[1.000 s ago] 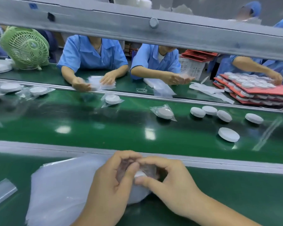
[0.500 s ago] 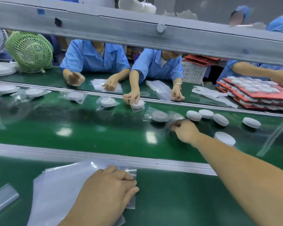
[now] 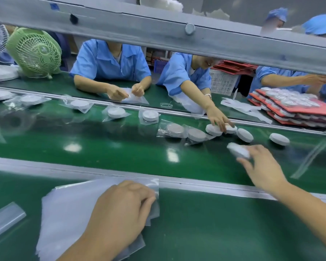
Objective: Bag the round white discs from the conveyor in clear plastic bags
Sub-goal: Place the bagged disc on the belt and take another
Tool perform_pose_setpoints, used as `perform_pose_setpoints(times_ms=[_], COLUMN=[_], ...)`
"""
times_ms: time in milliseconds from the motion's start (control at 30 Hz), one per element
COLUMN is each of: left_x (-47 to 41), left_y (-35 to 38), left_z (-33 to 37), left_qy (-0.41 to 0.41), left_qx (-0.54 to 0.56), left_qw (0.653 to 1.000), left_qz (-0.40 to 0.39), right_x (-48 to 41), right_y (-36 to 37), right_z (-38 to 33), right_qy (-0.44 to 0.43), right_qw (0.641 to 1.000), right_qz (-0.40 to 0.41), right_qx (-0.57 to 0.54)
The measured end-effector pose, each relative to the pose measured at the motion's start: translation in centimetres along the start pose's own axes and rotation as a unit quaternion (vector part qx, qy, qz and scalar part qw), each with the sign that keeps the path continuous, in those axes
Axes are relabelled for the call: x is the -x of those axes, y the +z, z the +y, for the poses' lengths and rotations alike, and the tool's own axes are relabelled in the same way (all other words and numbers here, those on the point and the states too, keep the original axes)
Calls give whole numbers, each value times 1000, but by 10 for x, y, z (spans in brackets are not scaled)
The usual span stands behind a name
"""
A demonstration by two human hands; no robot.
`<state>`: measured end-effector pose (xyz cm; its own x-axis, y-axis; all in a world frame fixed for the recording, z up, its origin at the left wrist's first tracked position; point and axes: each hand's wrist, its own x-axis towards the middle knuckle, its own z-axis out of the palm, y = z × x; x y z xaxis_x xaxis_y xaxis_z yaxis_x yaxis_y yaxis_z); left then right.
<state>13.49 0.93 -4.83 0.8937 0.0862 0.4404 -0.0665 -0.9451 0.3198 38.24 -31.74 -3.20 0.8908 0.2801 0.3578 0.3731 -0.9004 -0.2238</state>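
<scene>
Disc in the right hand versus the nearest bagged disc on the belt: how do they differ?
The held disc is bare; the bagged disc sits inside a clear bag. The held disc is pinched by the right hand and tilted; the bagged disc lies flat on the conveyor. Both are round, flat discs.

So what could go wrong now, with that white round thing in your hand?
1. The right hand pinches the blurred white disc by its edge, so it might slip onto the belt.
2. The left hand rests on the whole bag stack; several slippery bags could lift at once.
3. Another worker's hand reaches close by, so hands could bump.
</scene>
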Motion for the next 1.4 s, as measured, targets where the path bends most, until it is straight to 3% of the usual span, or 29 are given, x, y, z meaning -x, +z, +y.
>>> perform_pose_setpoints(times_ms=[67, 133, 167, 233, 367, 433, 500, 533, 600, 633, 700, 767, 833, 900, 1000, 1100, 1200, 1400], left_x=[-2, -2, -2, -2, -1, 2, 2, 2, 2, 1, 0, -2, -5, -7, -9, -8, -10, -8], left_y=[-3, -3, -3, -2, -9, -8, -3, 0, 5, 7, 9, 7, 2, -5, -8, -1, -2, -1], left_z=[3, 5, 6, 10, 23, 25, 30, 34, 41, 42, 42, 37, 20, -4, -24, -18, -14, -12], left_qy=[-43, -88, -103, -121, -115, -110, -114, -128, -162, -173, -166, -144, -114, -71, -67, -32, -2, -27], left_qx=[28, 82, 118, 203, 432, 461, 442, 437, 461, 473, 470, 434, 310, 113, -46, -40, -51, -51], left_qw=[999, 993, 988, 972, 893, 877, 890, 890, 866, 853, 853, 880, 939, 990, 994, 992, 995, 996], left_qz=[9, 6, 6, 4, -54, -81, -23, 20, 104, 134, 156, 126, 96, 51, -74, -116, -84, -65], right_x=[28, 55, 67, 84, 102, 110, 115, 117, 118, 117, 110, 96, 72, 39, -12, -48, -56, 23], right_y=[-4, -2, -1, 1, 4, 5, 4, 3, -2, -3, -5, -8, -6, 0, 15, 36, 49, 41], right_z=[-38, -73, -89, -117, -147, -155, -159, -162, -167, -168, -169, -168, -157, -142, -121, -111, -125, -167], right_qy=[-168, -334, -392, -427, -351, -266, -182, -140, -81, -77, -85, -68, -41, -9, 23, 56, 53, -89], right_qw=[985, 941, 917, 895, 899, 893, 883, 871, 815, 806, 839, 862, 886, 916, 951, 982, 979, 967], right_qz=[8, 37, 56, 79, 78, 73, 47, -1, -148, -188, -175, -132, -74, 7, 73, -14, -138, -134], right_qx=[-44, -43, -53, -99, -249, -356, -431, -471, -555, -556, -508, -485, -455, -400, -298, -178, -143, -196])
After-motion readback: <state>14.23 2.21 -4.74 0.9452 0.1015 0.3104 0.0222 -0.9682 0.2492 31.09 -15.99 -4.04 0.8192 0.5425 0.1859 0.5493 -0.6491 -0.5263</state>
